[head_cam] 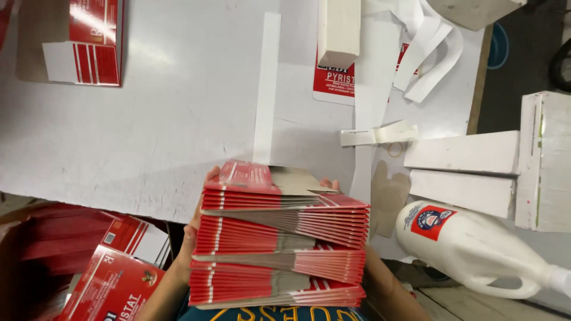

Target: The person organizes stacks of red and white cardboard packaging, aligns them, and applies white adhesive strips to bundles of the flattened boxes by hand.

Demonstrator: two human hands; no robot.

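My left hand [189,238] and right hand [375,273] clamp the stack of flattened red cartons [276,238] from both sides. Braced against my chest, it stays squared.

A stack of flat cartons [279,238] is seen in red with thin white stripes and grey-brown inner card. The bench [148,119] is covered in white. A white plastic jug [476,249] is marked by a red, white and blue label.
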